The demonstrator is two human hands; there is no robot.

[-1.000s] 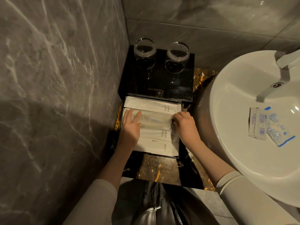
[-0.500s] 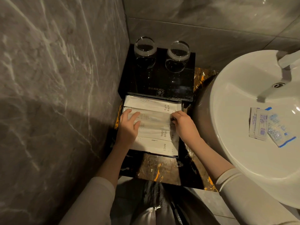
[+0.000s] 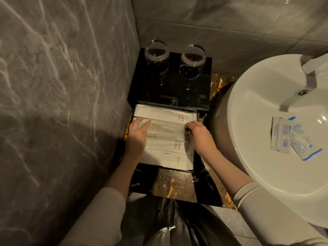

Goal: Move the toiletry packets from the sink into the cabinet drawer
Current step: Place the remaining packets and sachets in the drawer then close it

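where the frame cuts off at the bottom, we lose our lap and both upper arms, and only pale sleeves (image 3: 99, 215) lead up toward the open drawer (image 3: 166, 170), our landmark here. inside the drawer lie long white packets; the nearest one reads comb (image 3: 170, 159), the one behind it toothbrush (image 3: 168, 145), though our hands cover their ends. across the middle sits a clear wrapped packet (image 3: 166, 129) whose print is too faint to read. our left hand (image 3: 137, 134) lies flat on its left end, fingers straight and spread, pressing down. our right hand (image 3: 198, 134) is at its right end with fingers curled; the tips are hidden beneath the knuckles, so we cannot tell whether they pinch it. the farthest packet (image 3: 165, 113) in the drawer is partly tucked under the black cabinet top (image 3: 177, 93). behind the drawer, two glasses (image 3: 157, 52) stand on that top. right of the drawer, the white sink (image 3: 248, 157) holds small blue-printed sachets (image 3: 291, 137), overlapping, their text blurred; the tap (image 3: 314, 64) is cut off.
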